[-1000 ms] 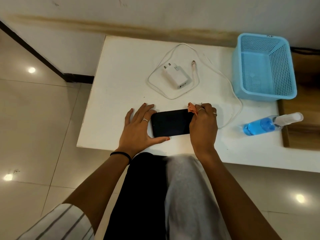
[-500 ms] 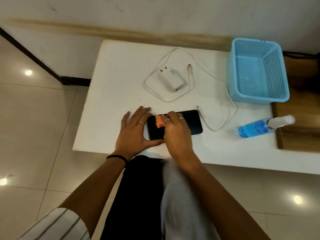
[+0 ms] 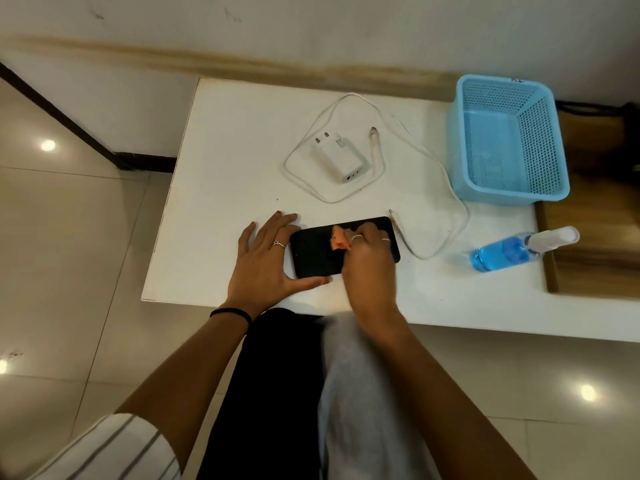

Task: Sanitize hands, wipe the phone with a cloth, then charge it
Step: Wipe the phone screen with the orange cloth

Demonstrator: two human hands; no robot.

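Black phone (image 3: 313,251) flat on white surface (image 3: 225,209) below charger (image 3: 341,161), steadied by flat-fingered left hand (image 3: 265,263), orange cloth (image 3: 338,241) pinched onto its screen by right hand (image 3: 369,259).

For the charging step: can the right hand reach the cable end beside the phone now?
Probably yes. The cable end lies bare just past the phone, with nothing between. But the right hand grips the cloth.

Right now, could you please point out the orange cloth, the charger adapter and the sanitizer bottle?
orange cloth (image 3: 337,241), head view, bunched part beside the fingers.
charger adapter (image 3: 341,160), head view, white top face.
sanitizer bottle (image 3: 498,255), head view, blue body.
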